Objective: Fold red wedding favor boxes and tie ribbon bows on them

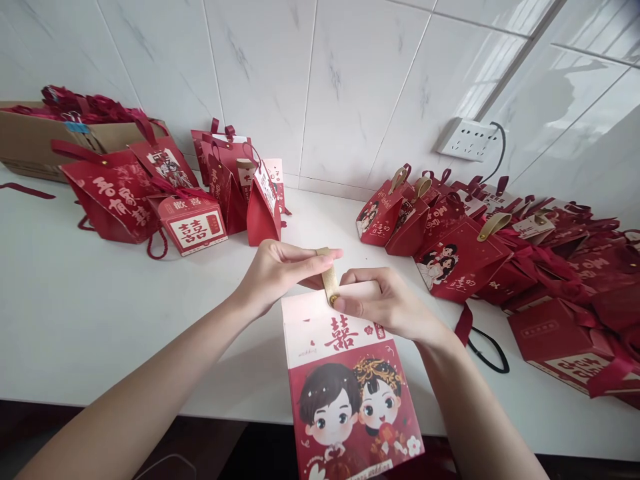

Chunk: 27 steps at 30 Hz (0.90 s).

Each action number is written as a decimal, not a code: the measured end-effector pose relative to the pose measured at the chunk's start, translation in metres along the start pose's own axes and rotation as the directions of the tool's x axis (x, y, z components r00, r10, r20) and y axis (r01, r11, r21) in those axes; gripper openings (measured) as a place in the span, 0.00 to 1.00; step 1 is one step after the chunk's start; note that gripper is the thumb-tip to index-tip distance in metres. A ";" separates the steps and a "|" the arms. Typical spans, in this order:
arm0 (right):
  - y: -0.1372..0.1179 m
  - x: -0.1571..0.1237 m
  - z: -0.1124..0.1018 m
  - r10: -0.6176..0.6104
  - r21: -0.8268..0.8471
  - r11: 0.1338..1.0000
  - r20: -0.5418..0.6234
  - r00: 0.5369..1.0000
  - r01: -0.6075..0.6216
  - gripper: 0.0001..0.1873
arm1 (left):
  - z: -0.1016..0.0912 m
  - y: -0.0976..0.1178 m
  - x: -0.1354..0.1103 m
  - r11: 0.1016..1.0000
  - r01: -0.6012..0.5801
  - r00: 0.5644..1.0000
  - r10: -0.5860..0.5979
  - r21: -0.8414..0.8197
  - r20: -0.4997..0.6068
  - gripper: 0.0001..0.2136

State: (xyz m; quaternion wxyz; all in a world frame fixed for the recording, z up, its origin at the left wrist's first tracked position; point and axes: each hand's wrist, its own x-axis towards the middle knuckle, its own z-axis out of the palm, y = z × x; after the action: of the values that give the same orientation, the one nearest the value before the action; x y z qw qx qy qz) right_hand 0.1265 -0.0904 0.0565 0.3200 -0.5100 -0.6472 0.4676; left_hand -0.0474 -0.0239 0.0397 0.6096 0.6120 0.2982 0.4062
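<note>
A red and white paper gift box (345, 353) with two cartoon figures hangs upright before me, partly past the table's front edge. At its top is a gold strap handle (329, 277) fixed with a round gold stud (333, 300). My left hand (287, 270) is closed, pinching the upper loop of the strap between thumb and fingers. Lower down, my right hand (385, 300) grips the box's top edge, its thumb against the stud. Some of the right fingers are hidden behind the box top.
Several red gift boxes (113, 193) stand at the left beside a cardboard box (30, 140) of red ribbons. Many more red boxes (460, 257) crowd the right side. A black cord loop (493, 353) lies near them. A power strip (470, 139) is on the tiled wall.
</note>
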 end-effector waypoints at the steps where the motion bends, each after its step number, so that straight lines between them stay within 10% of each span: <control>1: -0.001 0.000 0.000 0.009 0.008 1.000 -0.003 1.000 -0.009 0.16 | 0.000 0.000 0.001 1.000 0.007 1.000 -0.007 0.010 0.001 0.09; 11: 0.010 0.004 -0.008 0.087 0.193 0.981 -0.277 0.957 -0.034 0.17 | -0.012 -0.011 0.014 0.978 0.092 0.993 -0.104 -0.187 -0.055 0.21; 16: 0.017 0.009 -0.011 0.110 0.286 0.958 -0.409 0.906 0.012 0.18 | -0.005 -0.014 0.009 0.989 0.149 0.970 -0.148 0.010 0.190 0.18; 27: 0.019 0.012 -0.011 0.109 0.259 0.966 -0.430 0.896 0.007 0.18 | -0.001 -0.015 0.006 0.982 0.022 0.991 -0.045 0.188 0.123 0.15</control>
State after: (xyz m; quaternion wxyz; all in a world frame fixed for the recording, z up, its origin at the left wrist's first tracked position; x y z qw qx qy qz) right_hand 0.1403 -0.0748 0.0416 0.5082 -0.5744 -0.4789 0.4271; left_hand -0.0432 -0.0173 0.0259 0.5740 0.6858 0.3059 0.3265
